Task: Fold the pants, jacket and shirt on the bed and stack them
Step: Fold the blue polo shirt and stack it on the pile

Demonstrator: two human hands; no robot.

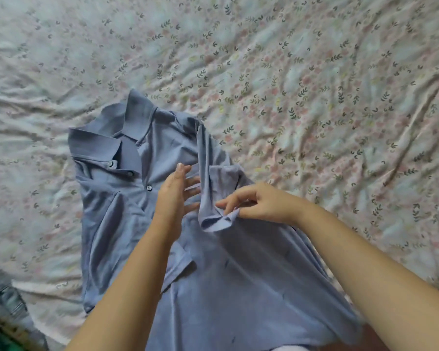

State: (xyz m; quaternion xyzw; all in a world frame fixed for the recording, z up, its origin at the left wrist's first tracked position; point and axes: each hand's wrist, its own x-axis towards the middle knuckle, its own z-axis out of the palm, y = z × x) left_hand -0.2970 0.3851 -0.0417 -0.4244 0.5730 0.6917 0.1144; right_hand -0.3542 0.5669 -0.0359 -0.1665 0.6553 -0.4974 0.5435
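Observation:
A blue-grey collared shirt [117, 206] lies front up on the bed, collar toward the far left, hem hanging over the near edge. Its right sleeve [213, 188] is folded inward across the chest. My right hand [261, 202] pinches the cuff end of that sleeve. Beside the sleeve, my left hand [174, 196] has its fingers straight and spread over the shirt's chest, next to the buttons. A bit of grey denim [3, 295], perhaps the pants or jacket, shows at the bottom left corner.
The bed sheet [302, 97], pale with small flowers and leaves, is wrinkled and spreads out to the right and behind the shirt. A dark pile with something green [8, 335] sits at the bottom left. The bed's near edge runs along the lower right.

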